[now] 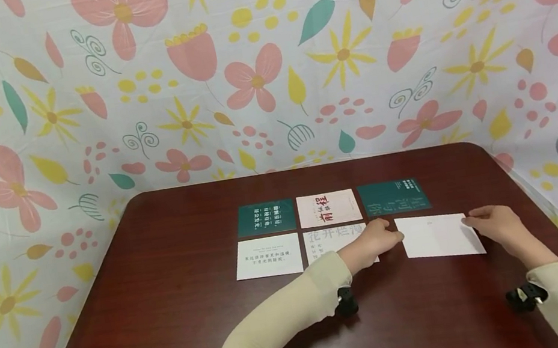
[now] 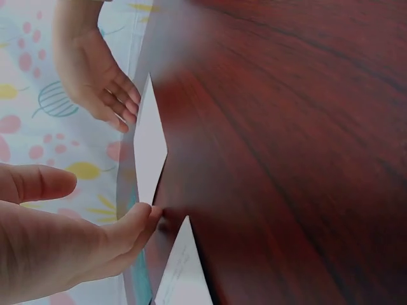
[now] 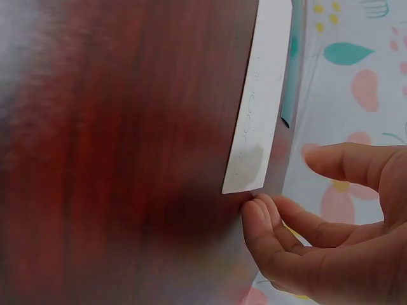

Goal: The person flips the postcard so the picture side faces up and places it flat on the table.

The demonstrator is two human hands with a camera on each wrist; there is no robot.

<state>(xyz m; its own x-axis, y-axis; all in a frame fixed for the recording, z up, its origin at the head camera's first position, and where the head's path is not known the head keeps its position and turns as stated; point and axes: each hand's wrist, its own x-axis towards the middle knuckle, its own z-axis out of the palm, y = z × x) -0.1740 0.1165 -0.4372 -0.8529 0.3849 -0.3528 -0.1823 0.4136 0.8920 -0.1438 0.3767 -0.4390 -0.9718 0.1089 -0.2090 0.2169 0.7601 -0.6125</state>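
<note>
A white card (image 1: 439,237) with a tiny mark near its top lies on the table, slightly askew. My left hand (image 1: 372,243) touches its left edge with the fingertips. In the left wrist view the thumb (image 2: 41,184) stands well apart from the fingers. At the card's right side is my right hand (image 1: 504,229); in the right wrist view its gently bent fingers (image 3: 261,222) rest at the card's end, thumb apart. My left hand partly hides a card with large grey characters (image 1: 335,233). Left of that lies a white card with small print (image 1: 265,258).
Behind these, a back row holds a green card with white characters (image 1: 266,217), a pale card with red characters (image 1: 341,206) and another green card (image 1: 395,197). All lie on a dark red-brown table (image 1: 173,337). A flower-patterned cloth (image 1: 259,116) hangs around it.
</note>
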